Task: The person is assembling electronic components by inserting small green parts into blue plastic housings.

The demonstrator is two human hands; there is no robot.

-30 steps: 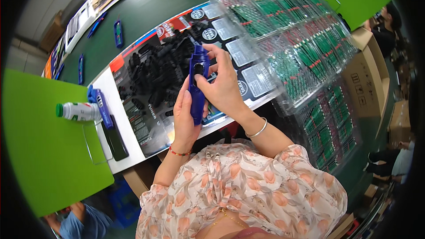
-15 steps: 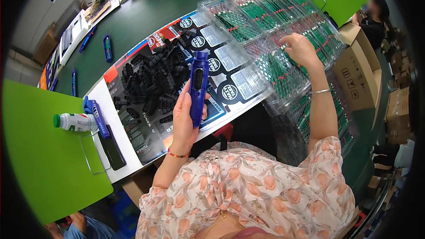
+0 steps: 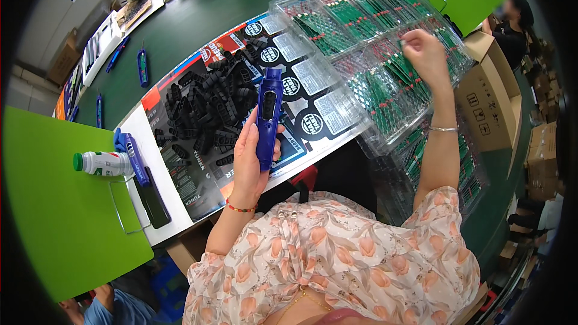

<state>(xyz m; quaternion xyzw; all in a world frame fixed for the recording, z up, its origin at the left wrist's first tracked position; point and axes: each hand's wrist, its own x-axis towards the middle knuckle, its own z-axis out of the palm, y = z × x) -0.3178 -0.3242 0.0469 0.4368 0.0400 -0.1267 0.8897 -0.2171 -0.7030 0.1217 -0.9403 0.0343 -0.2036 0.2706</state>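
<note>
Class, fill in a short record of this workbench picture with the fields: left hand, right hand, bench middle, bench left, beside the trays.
left hand: left hand grips a blue plastic casing, held upright
right hand: right hand reaches onto the clear trays of green circuit boards, fingers pinched
bench middle: heap of small black parts
bench left: white bottle with green cap, lying on its side
beside the trays: cardboard box

White bottle [image 3: 102, 163] with green cap lying beside black phone [image 3: 152, 197]; cardboard box [image 3: 489, 107] at right.
</note>
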